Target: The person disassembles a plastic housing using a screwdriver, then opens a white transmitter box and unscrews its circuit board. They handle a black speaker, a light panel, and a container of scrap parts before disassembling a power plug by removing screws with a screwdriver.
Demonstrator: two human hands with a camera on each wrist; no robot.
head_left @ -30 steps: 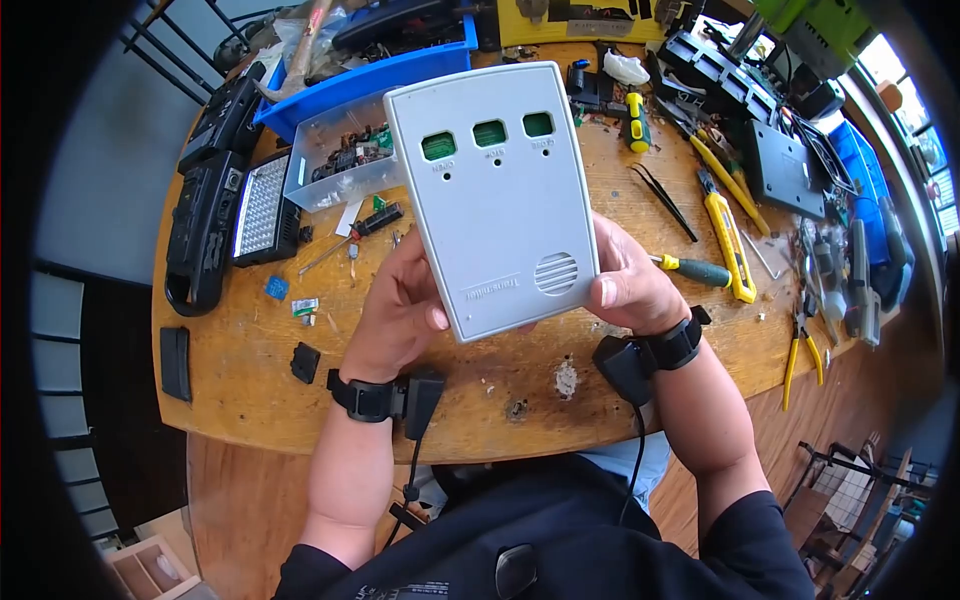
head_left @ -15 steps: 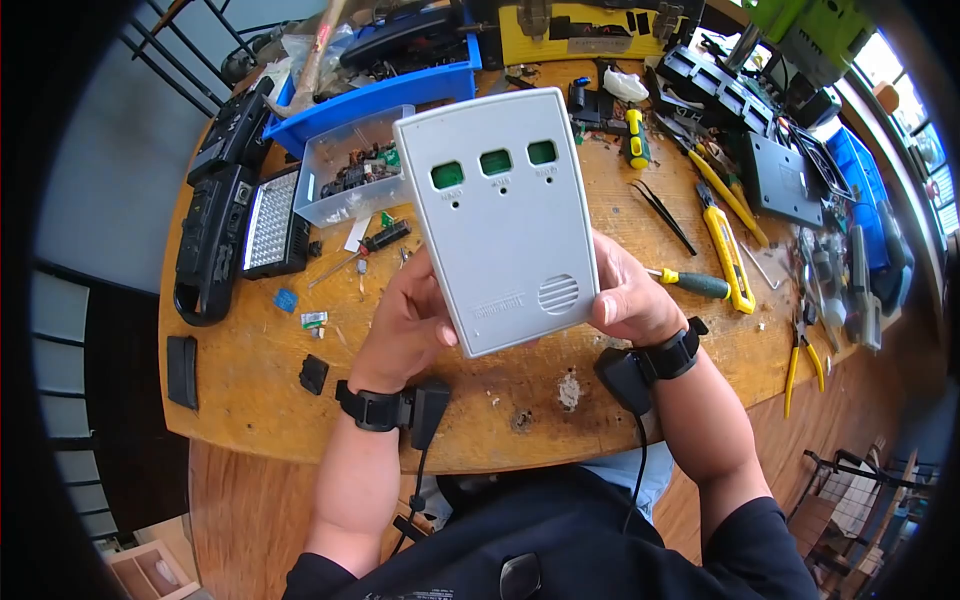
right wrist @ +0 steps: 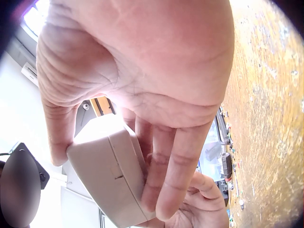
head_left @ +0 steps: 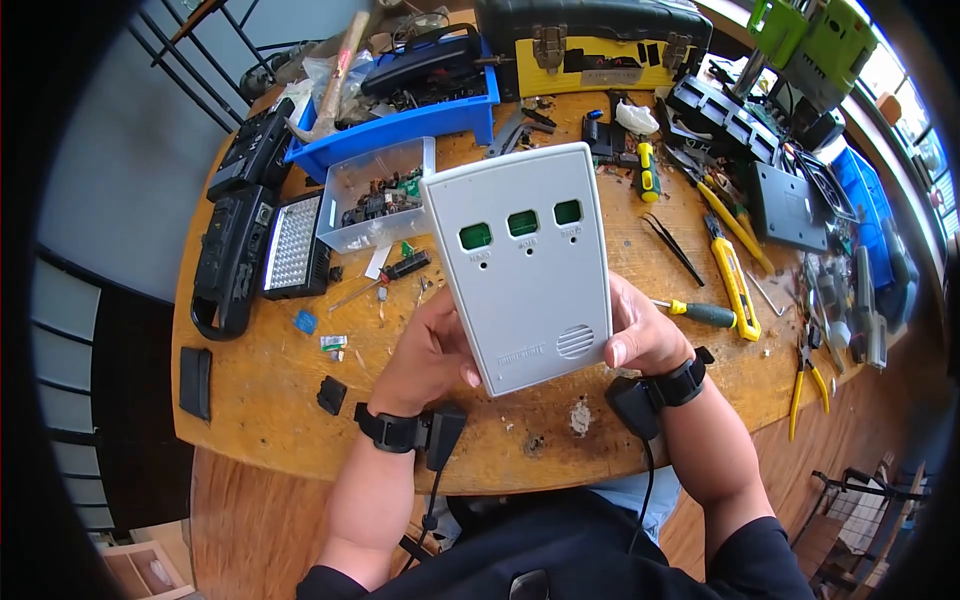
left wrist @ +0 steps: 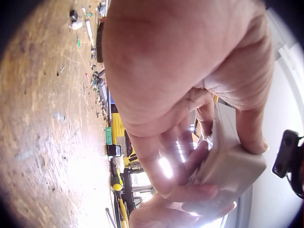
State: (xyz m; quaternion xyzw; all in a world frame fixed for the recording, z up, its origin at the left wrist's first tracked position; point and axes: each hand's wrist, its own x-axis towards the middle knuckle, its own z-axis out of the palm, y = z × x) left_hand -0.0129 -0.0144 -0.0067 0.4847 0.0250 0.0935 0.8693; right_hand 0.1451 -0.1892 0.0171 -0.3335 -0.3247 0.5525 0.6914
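A pale grey plastic transmitter case is held up over the workbench, its front towards the head camera. Three windows across its upper part show green inside, and a round slotted grille sits low on one side. My left hand grips the lower left edge, thumb at the front edge and fingers behind. On the lower right, my right hand holds it the same way, its thumb on the front near the grille. Both wrist views show the fingers curled under the case, partly hidden by it.
The wooden workbench carries a clear bin of small parts and a blue bin at the back left. A green-handled screwdriver, tweezers, a yellow cutter and pliers lie to the right.
The head view has shifted, so bench and case appear lower and farther right. The case looks slightly shorter, its top edge having dropped most. Both hands keep their grip.
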